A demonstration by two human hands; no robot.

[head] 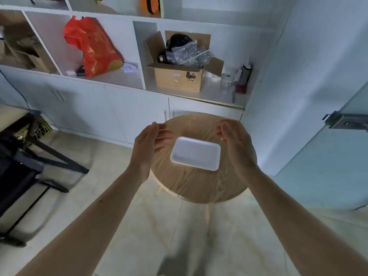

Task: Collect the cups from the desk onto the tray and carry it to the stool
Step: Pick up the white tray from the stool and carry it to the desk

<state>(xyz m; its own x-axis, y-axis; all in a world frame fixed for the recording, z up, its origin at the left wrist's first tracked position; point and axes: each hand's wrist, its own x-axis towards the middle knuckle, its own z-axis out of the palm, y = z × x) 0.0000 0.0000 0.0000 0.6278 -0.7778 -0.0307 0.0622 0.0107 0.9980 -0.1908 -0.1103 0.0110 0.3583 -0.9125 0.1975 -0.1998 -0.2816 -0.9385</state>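
A white rectangular foam tray point(195, 153) lies flat on the round wooden stool point(196, 186), a little past its middle. Nothing sits in the tray. My left hand point(150, 146) hovers just left of the tray, palm turned inward, fingers spread and holding nothing. My right hand point(234, 142) hovers just right of the tray in the same pose, also holding nothing. Neither hand touches the tray. No cups are in view.
White cabinets and open shelves stand behind the stool, holding a red bag point(93, 46) and a cardboard box point(179, 76). A desk corner point(12, 114) and a black chair point(18, 176) are at left. A glass door point(342, 148) stands at right.
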